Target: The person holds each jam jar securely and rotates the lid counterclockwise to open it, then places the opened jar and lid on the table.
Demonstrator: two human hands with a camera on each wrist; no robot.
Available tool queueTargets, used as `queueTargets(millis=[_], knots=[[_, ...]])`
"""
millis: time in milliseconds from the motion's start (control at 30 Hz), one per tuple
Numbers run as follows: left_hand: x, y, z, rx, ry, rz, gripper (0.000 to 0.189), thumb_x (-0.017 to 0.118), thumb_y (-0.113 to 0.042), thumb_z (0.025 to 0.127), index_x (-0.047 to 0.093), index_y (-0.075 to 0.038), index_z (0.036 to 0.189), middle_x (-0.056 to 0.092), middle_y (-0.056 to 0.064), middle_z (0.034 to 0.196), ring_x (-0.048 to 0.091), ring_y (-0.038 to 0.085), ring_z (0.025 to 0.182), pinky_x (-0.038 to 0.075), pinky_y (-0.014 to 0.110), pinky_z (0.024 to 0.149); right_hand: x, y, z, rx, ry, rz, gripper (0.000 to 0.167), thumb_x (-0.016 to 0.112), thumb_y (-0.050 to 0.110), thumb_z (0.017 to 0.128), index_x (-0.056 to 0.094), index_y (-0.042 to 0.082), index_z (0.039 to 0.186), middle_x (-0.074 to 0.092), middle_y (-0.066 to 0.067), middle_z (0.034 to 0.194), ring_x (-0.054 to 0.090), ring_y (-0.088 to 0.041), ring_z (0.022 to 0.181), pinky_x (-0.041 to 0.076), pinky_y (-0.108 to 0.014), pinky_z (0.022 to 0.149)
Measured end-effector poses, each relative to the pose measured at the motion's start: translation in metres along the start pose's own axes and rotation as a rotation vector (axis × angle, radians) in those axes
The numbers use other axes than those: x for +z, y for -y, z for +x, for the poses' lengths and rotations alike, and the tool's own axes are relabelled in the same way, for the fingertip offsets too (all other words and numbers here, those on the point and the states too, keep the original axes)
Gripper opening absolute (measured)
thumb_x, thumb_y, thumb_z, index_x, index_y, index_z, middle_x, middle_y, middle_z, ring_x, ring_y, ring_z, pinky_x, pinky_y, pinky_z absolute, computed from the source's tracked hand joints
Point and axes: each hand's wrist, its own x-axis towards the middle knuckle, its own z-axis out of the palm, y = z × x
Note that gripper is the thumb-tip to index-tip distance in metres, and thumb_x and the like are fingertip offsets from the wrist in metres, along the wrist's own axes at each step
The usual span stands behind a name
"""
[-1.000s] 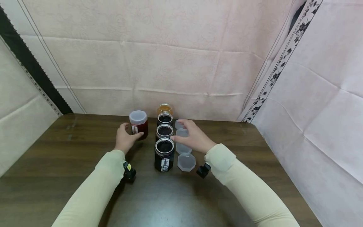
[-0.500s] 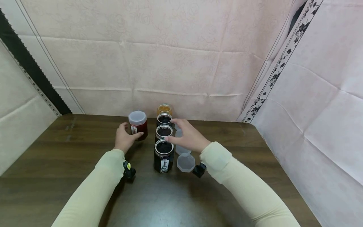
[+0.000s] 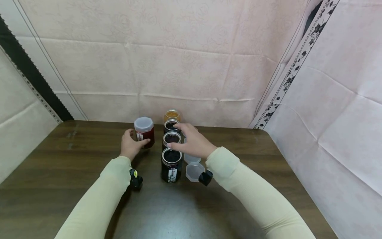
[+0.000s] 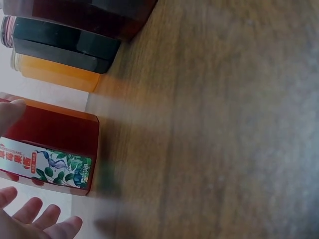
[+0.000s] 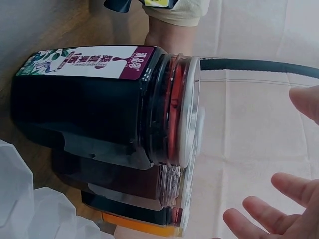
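Observation:
A red jar [image 3: 148, 136] with a translucent lid stands on the left, its label visible in the left wrist view. Around it sits my left hand [image 3: 130, 146], thumb on one side; in the left wrist view the loosely bent fingers [image 4: 30, 209] are apart from the jar. Right of it is a row of lidless jars: a dark jar [image 3: 171, 167] in front, two more dark ones behind, and an amber jar [image 3: 172, 115] at the back. Over the row's right side hovers my right hand [image 3: 194, 142], thumb and fingers spread, holding nothing.
Translucent octagonal lids [image 3: 194, 171] lie in a line right of the row, partly hidden under my right hand and wrist. Pale cloth [image 3: 179, 73] hangs behind the brown table [image 3: 89, 186] and along both sides.
My right hand has moved left, from above the lids to above the open jars. The left hand has stayed by the red jar.

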Motion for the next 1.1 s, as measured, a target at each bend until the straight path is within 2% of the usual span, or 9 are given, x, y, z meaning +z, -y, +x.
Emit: queueTargets(millis=[133, 333, 533, 1100], knots=[[0.001, 0.001, 0.002, 0.002, -0.007, 0.001, 0.088, 0.075, -0.025, 0.082, 0.023, 0.0, 0.148, 0.031, 0.026, 0.148, 0.03, 0.041, 0.136, 0.028, 0.056, 0.111, 0.0, 0.002, 0.003, -0.006, 0.004, 0.01, 0.076, 0.068, 0.044, 0.085, 0.037, 0.012, 0.147, 0.039, -0.009, 0.145, 0.043, -0.026, 0.129, 0.042, -0.041, 0.104], [0.005, 0.001, 0.005, 0.01, 0.004, -0.008, 0.089, 0.077, -0.026, 0.081, 0.024, -0.001, 0.148, 0.031, 0.025, 0.147, 0.03, 0.04, 0.136, 0.027, 0.057, 0.111, 0.002, 0.003, 0.007, 0.016, 0.007, 0.019, 0.075, 0.066, 0.047, 0.086, 0.037, 0.015, 0.147, 0.039, -0.007, 0.146, 0.042, -0.02, 0.129, 0.041, -0.042, 0.104], [0.006, 0.003, 0.01, 0.023, 0.014, -0.018, 0.089, 0.077, -0.024, 0.08, 0.024, -0.001, 0.147, 0.031, 0.025, 0.146, 0.03, 0.04, 0.135, 0.026, 0.057, 0.111, 0.004, 0.003, 0.012, -0.007, 0.011, 0.042, 0.075, 0.068, 0.044, 0.085, 0.037, 0.013, 0.146, 0.04, -0.013, 0.144, 0.043, -0.024, 0.128, 0.042, -0.042, 0.103], [0.011, 0.0, 0.017, 0.043, 0.032, -0.022, 0.092, 0.078, -0.021, 0.079, 0.022, 0.001, 0.148, 0.034, 0.026, 0.145, 0.033, 0.041, 0.134, 0.026, 0.055, 0.113, 0.006, 0.003, 0.016, 0.019, 0.029, 0.043, 0.076, 0.067, 0.047, 0.085, 0.036, 0.017, 0.147, 0.038, -0.008, 0.146, 0.042, -0.023, 0.13, 0.043, -0.044, 0.103]])
